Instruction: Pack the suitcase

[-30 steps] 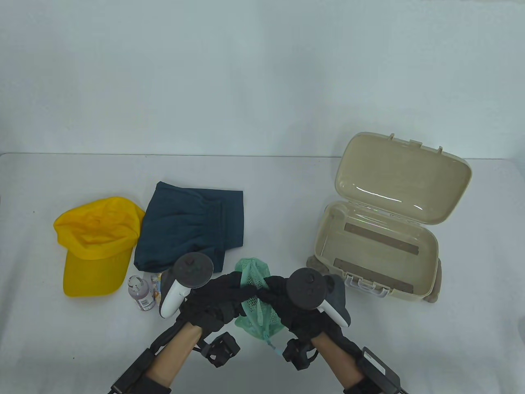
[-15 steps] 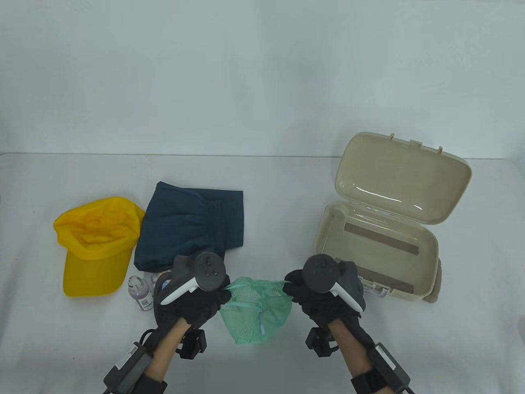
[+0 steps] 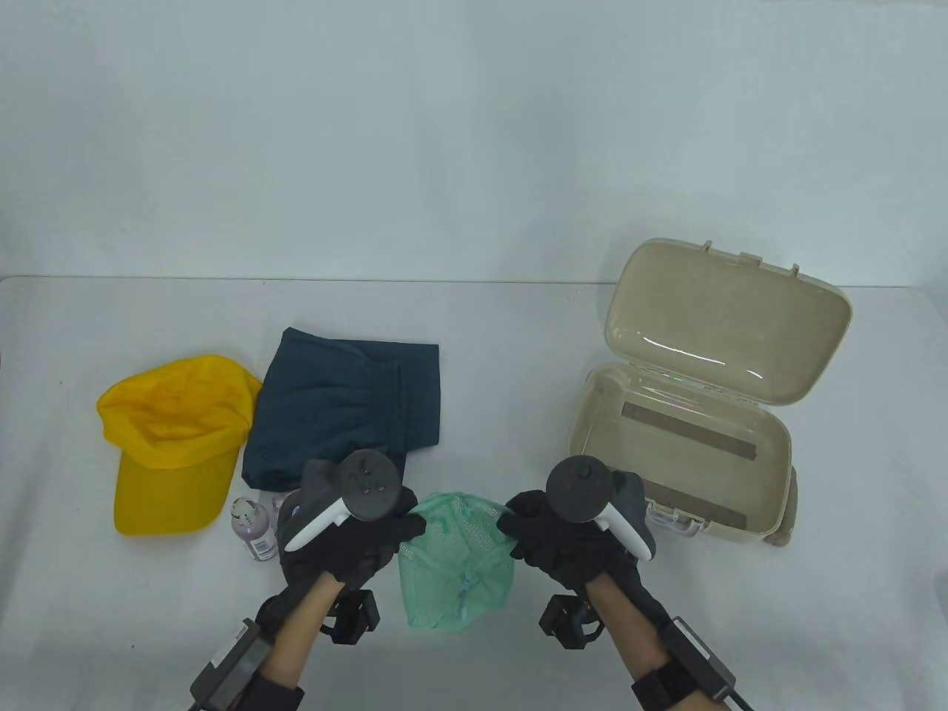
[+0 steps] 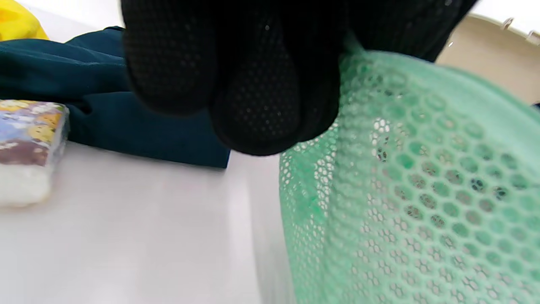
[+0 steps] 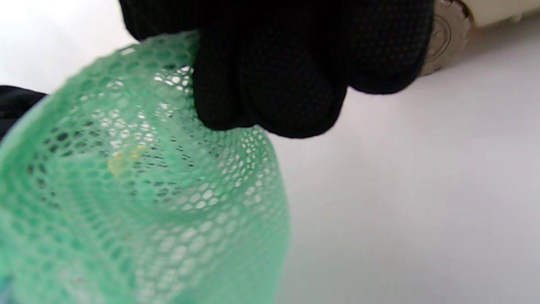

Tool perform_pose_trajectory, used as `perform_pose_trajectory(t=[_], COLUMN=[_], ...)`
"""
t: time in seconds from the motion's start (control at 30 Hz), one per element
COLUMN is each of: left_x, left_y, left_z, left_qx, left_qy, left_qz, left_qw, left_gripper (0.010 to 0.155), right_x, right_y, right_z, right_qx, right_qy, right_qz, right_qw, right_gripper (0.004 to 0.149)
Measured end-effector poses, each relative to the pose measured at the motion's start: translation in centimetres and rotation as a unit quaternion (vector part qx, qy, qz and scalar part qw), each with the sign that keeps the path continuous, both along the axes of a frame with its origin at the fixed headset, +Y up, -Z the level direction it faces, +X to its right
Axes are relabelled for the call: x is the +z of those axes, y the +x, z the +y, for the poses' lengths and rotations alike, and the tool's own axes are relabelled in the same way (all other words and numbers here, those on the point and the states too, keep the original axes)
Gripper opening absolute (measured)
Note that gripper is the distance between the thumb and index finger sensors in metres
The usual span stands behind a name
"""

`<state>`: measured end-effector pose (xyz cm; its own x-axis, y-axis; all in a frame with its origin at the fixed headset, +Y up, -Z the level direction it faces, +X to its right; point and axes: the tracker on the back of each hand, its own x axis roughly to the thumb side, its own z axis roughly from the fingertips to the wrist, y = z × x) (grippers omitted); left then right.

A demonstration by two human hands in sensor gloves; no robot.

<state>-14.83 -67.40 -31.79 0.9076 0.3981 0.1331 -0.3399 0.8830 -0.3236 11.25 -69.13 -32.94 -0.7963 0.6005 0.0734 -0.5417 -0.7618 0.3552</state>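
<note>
A green mesh bag [image 3: 455, 566] hangs between my two hands near the table's front. My left hand [image 3: 370, 533] pinches its left rim, and my right hand [image 3: 544, 537] pinches its right rim, holding the mouth open. The mesh fills the left wrist view [image 4: 413, 190] and the right wrist view [image 5: 139, 202] below the gloved fingers. The beige suitcase [image 3: 681, 452] stands open at the right, its lid raised and its inside bare.
A yellow cap [image 3: 174, 441] and folded dark blue shorts [image 3: 344, 407] lie at the left. A small pink bottle [image 3: 252, 527] and a small printed packet [image 4: 29, 147] lie just left of my left hand.
Both hands moved apart from the middle of the bag to its rim, spreading the mouth open. The bag now hangs lower and rounder between them.
</note>
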Motion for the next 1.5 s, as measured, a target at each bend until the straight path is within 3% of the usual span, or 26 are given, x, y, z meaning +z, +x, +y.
perform_pose_trajectory(t=[0.23,0.43,0.6,0.7,0.8,1.0,1.1,1.2,1.37,1.5], left_x=[0.8,2.1,1.9,1.7,1.8,2.0,1.8,1.5,1.1,1.3], left_y=[0.5,-1.8,-6.5,-9.4,-11.4,-12.5,-12.5,-12.4,-12.1,-11.7], left_z=[1.4,6.9,10.2,9.7,7.4,3.0,1.8,0.9,1.1,3.3], left_qx=[0.026,0.043,-0.049,-0.114,-0.193,-0.291,-0.281,-0.281,-0.284,-0.254], left_qy=[0.041,0.154,0.184,0.151,0.086,-0.008,-0.039,-0.018,-0.012,0.018], left_qz=[-0.007,0.046,0.13,0.165,0.179,0.17,0.152,0.17,0.166,0.165], left_qw=[0.999,0.986,0.973,0.968,0.961,0.942,0.947,0.944,0.944,0.953], left_gripper=[0.068,0.068,0.068,0.071,0.073,0.076,0.075,0.065,0.062,0.062], right_x=[0.5,0.9,1.0,1.0,1.0,1.0,1.0,1.0,0.9,0.9], right_y=[-0.8,-1.4,-1.4,-1.3,-1.2,-1.2,-1.2,-1.1,-1.1,-1.0], right_z=[-0.2,0.0,0.0,-0.1,0.0,0.0,0.0,0.0,0.0,0.0], right_qx=[-0.009,0.011,0.023,0.024,0.028,0.039,0.041,0.044,0.048,0.045], right_qy=[-0.002,0.019,0.029,0.031,0.034,0.035,0.035,0.038,0.04,0.04], right_qz=[-0.025,-0.026,-0.025,-0.026,-0.028,-0.03,-0.03,-0.03,-0.03,-0.031], right_qw=[1.0,0.999,0.999,0.999,0.999,0.998,0.998,0.998,0.998,0.998], right_gripper=[0.047,0.047,0.047,0.047,0.047,0.047,0.047,0.047,0.047,0.047])
